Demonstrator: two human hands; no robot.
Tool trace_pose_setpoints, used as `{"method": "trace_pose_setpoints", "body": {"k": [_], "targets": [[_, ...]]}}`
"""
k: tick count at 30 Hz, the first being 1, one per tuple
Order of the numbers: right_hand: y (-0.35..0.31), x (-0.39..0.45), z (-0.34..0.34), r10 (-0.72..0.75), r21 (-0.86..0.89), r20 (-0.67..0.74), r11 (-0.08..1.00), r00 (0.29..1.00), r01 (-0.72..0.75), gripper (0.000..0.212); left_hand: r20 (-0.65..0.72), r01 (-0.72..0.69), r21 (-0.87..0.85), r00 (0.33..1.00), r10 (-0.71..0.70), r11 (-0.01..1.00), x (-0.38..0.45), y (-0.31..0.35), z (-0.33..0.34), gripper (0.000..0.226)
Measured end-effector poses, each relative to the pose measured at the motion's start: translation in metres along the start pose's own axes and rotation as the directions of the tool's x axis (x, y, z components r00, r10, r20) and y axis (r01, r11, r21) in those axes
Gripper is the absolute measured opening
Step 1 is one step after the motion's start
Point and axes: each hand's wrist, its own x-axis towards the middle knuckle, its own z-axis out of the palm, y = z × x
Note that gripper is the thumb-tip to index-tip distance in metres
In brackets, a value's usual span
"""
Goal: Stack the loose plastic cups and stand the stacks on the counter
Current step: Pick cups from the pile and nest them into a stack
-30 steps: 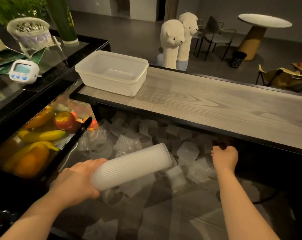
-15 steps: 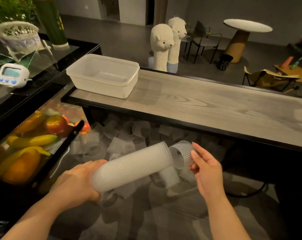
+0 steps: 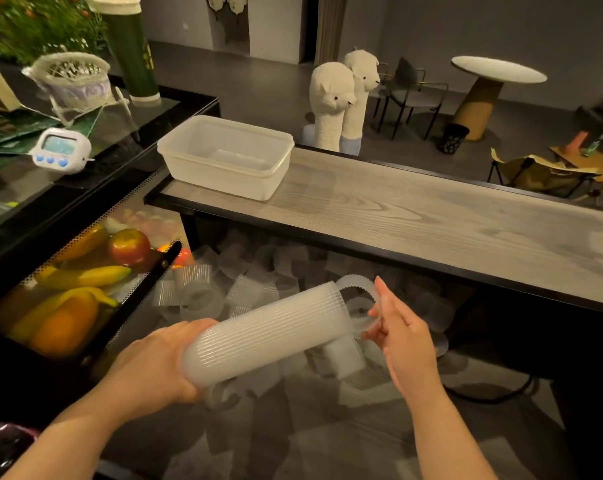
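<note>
Plastic cup (image 3: 357, 299) in right hand (image 3: 402, 329) meets left hand's (image 3: 161, 362) stack (image 3: 268, 332).

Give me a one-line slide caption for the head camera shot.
Left hand holds a long stack of ribbed cups while the right hand fits another cup onto its end.

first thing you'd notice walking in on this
A long stack of ribbed cups, held nearly level in the left hand, while the right hand fits one more cup on its open end. Below them lie loose cups; the wooden counter carries a plastic tub.
</note>
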Motion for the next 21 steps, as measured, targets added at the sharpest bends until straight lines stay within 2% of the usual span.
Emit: {"method": "trace_pose_setpoints", "body": {"k": [3, 5, 11, 16, 21], "targets": [[-0.006, -0.004, 0.003, -0.097, -0.180, 0.029, 0.979, 0.995, 0.100, 0.044, -0.021, 0.005, -0.004, 1.000, -0.006, 1.000, -0.004, -0.002, -0.002, 0.086], [-0.012, -0.008, 0.007, -0.144, -0.249, 0.079, 0.955, 0.986, 0.159, 0.045, -0.034, 0.009, -0.025, 0.999, -0.010, 1.000, -0.005, -0.001, -0.003, 0.086], [-0.028, -0.012, 0.015, -0.212, -0.261, 0.179, 0.931, 0.961, 0.254, 0.049, -0.036, -0.004, -0.082, 0.999, 0.001, 0.997, -0.011, -0.003, -0.009, 0.091], [-0.046, -0.016, 0.025, -0.149, -0.387, 0.347, 0.877, 0.926, 0.286, 0.044, -0.095, 0.003, -0.103, 0.995, -0.012, 0.995, -0.011, -0.005, -0.012, 0.095], [-0.079, -0.005, 0.036, -0.115, -0.568, 0.463, 0.722, 0.879, 0.394, 0.048, -0.157, -0.027, -0.200, 0.988, -0.004, 0.979, -0.007, -0.006, -0.024, 0.093]]}}
